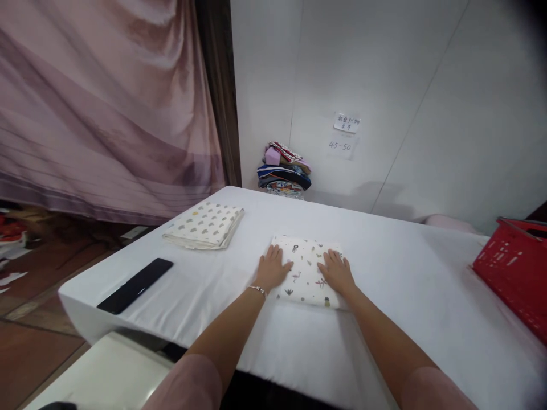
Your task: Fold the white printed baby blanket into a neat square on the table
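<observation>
A folded white cloth (308, 273) printed with a flamingo and small plants lies flat on the white-covered table (205, 296). My left hand (272, 267) rests on its left edge, palm down with the fingers spread, and a bracelet circles that wrist. On the cloth's right side lies my right hand (337, 272), also flat with its fingers apart. Neither hand grips anything. Further left on the table is a second folded cloth (207, 225) with a grey repeated print, touched by neither hand.
A long black flat object (135, 286) lies near the table's left edge. At the right stands a red basket (513, 273). Behind the table is a stack of folded fabrics (284, 171) against the wall. A pink curtain (111, 102) hangs at the left; a white surface (106, 373) is below.
</observation>
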`<state>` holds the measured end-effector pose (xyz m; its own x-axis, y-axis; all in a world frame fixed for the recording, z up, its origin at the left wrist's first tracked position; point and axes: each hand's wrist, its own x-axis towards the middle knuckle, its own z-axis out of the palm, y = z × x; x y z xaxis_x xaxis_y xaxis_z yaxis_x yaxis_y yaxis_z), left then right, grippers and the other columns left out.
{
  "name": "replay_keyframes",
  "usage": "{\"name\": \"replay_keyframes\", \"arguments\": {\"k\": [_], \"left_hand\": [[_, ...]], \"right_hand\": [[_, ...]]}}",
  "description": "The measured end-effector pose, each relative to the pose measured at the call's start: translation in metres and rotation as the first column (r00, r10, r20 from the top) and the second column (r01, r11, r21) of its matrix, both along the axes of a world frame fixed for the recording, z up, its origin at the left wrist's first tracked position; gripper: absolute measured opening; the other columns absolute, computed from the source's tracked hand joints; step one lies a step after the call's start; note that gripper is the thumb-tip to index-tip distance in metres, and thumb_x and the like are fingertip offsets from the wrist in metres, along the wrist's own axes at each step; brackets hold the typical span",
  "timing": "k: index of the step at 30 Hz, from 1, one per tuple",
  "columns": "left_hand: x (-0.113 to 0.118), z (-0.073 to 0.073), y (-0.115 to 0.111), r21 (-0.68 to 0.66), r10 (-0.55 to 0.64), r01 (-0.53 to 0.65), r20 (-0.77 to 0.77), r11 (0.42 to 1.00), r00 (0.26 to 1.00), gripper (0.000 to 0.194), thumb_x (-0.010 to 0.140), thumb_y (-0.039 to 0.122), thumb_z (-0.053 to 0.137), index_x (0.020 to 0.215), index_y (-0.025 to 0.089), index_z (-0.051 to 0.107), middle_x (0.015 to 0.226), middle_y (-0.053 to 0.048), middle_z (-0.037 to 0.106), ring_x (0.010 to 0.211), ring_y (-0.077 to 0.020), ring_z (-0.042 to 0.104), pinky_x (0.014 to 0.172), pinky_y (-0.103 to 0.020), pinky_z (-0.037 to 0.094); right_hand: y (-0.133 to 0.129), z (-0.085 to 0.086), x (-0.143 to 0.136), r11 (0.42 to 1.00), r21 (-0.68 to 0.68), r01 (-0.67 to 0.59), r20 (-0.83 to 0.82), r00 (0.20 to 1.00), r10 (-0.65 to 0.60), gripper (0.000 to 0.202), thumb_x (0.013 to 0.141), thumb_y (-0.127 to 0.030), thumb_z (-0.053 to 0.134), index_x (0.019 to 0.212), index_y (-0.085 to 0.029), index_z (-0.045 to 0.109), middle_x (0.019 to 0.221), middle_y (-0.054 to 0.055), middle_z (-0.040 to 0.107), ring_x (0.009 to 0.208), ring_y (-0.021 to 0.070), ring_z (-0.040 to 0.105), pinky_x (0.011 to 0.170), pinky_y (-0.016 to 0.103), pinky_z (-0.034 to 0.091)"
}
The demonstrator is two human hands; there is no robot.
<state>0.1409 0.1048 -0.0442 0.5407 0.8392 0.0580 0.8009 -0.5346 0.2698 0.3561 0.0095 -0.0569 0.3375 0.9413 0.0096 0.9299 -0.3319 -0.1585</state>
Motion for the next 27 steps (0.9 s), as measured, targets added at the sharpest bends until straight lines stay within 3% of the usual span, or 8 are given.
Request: {"name": "replay_keyframes", "arguments": {"k": [5,8,12,16,22,25,27], "left_hand": [[-0.005,0.004,0.001,-0.032,-0.016,0.021,0.143,0.999,0.990,0.056,0.087,0.050,0.035,0.132,0.015,0.042,0.146,-0.010,0.030,0.137,-0.0261,0.017,0.106,-0.043,0.027],[-0.015,0.001,-0.001,-0.041,0.029,-0.019,0.275,0.999,0.961,0.048,0.088,0.040,0.038,0.128,0.014,0.046,0.142,-0.011,0.038,0.133,-0.0235,0.028,0.108,-0.036,0.028],[-0.037,-0.010,-0.013,-0.068,0.141,-0.124,0.411,0.990,0.901,0.042,0.089,0.030,0.038,0.126,0.014,0.048,0.135,-0.011,0.047,0.123,-0.0214,0.044,0.105,-0.034,0.033],[-0.054,-0.019,-0.031,-0.120,0.219,-0.183,0.517,0.976,0.828,0.042,0.088,0.036,0.039,0.124,0.016,0.050,0.128,-0.009,0.054,0.117,-0.0208,0.049,0.101,-0.034,0.037],[-0.056,-0.011,-0.042,-0.137,0.258,-0.219,0.482,0.966,0.837,0.042,0.088,0.038,0.040,0.121,0.015,0.051,0.123,-0.010,0.057,0.112,-0.0217,0.052,0.095,-0.033,0.039],[-0.052,-0.005,-0.050,-0.149,0.295,-0.255,0.434,0.955,0.851,0.043,0.088,0.036,0.040,0.123,0.014,0.050,0.123,-0.011,0.057,0.111,-0.0222,0.052,0.092,-0.032,0.039],[-0.048,-0.004,-0.064,-0.192,0.304,-0.245,0.407,0.950,0.861,0.046,0.086,0.036,0.042,0.126,0.014,0.046,0.117,-0.011,0.060,0.104,-0.0216,0.056,0.087,-0.031,0.042]], "right_hand": [[-0.002,0.012,0.002,0.999,-0.047,0.005,-0.105,0.994,-0.010,0.056,0.090,-0.046,0.028,0.139,-0.018,0.033,0.151,0.006,0.015,0.138,0.0221,0.008,0.109,0.046,0.007],[-0.016,0.013,0.008,1.000,-0.007,0.004,-0.209,0.978,-0.005,0.053,0.089,-0.043,0.033,0.136,-0.018,0.039,0.150,0.006,0.020,0.138,0.0203,0.011,0.110,0.041,0.010],[-0.056,-0.003,0.010,0.989,0.132,0.063,-0.389,0.921,-0.007,0.056,0.087,-0.043,0.037,0.135,-0.015,0.041,0.149,0.006,0.022,0.138,0.0188,0.012,0.112,0.035,0.015],[-0.098,-0.022,0.000,0.938,0.250,0.240,-0.538,0.840,-0.071,0.060,0.085,-0.049,0.036,0.137,-0.019,0.039,0.150,0.002,0.019,0.137,0.0187,0.019,0.111,0.034,0.021],[-0.110,-0.028,-0.011,0.872,0.349,0.342,-0.556,0.825,-0.101,0.058,0.079,-0.041,0.045,0.132,-0.018,0.045,0.139,0.007,0.041,0.127,0.0231,0.038,0.106,0.038,0.030],[-0.100,-0.022,0.004,0.864,0.346,0.365,-0.608,0.789,-0.090,0.059,0.071,-0.033,0.051,0.127,-0.017,0.051,0.121,0.008,0.057,0.104,0.0237,0.057,0.090,0.037,0.045],[-0.095,-0.013,0.026,0.835,0.365,0.412,-0.636,0.766,-0.100,0.059,0.064,-0.030,0.054,0.121,-0.017,0.056,0.103,0.007,0.066,0.085,0.0222,0.062,0.078,0.036,0.049]]}}
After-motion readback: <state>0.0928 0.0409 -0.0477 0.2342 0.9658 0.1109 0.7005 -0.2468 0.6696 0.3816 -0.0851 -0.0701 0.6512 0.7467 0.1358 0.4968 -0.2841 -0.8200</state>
